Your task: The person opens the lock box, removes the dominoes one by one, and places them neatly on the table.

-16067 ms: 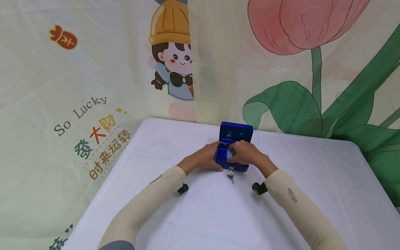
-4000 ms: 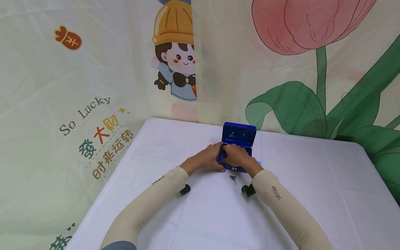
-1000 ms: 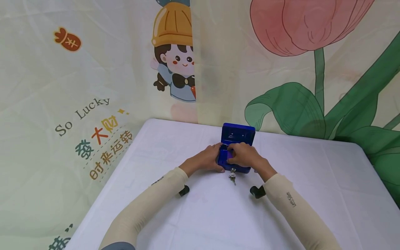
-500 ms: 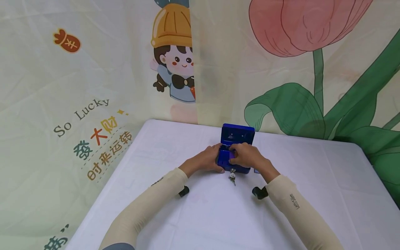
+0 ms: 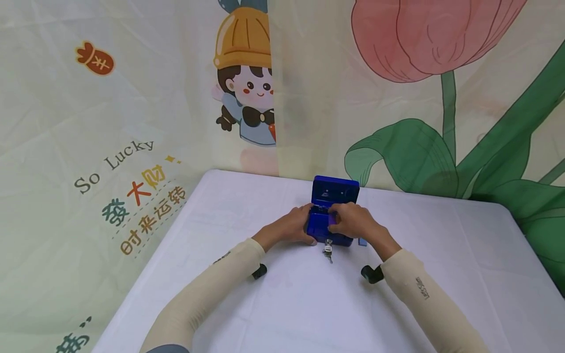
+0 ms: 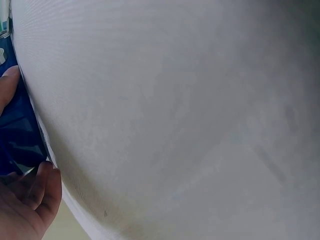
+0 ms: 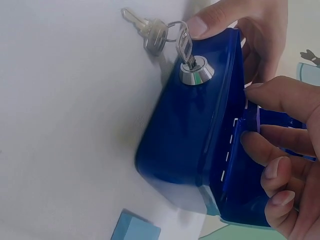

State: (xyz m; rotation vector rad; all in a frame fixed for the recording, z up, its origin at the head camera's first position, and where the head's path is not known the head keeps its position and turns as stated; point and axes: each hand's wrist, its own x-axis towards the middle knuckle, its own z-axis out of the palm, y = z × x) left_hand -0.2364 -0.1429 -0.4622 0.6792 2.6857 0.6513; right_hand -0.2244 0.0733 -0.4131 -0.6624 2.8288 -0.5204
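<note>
A blue metal cash box point(image 5: 342, 239) stands on the table with its lid point(image 5: 336, 189) raised. My left hand point(image 5: 295, 224) grips its left side, the thumb at the front and the fingers behind, as the left wrist view also shows at its edge. Over the right part of the box, my right hand point(image 5: 353, 221) pinches a small purple piece point(image 7: 253, 114) between thumb and forefinger, at the inner side of the front rim. Much of this piece is hidden by the fingers. A key sits in the front lock point(image 7: 197, 72), and a second key point(image 7: 134, 19) hangs from its ring.
A light blue block point(image 7: 134, 228) lies on the white-covered table point(image 5: 287, 304), just right of the box. Black wrist cameras point(image 5: 372, 274) stick out under both forearms. A printed curtain point(image 5: 309, 98) hangs directly behind the table's back edge.
Sixteen seconds ago the right hand held a light blue piece in the box; such a block now lies outside. Over the last second that hand moved slightly right with the purple piece. The left stayed put.
</note>
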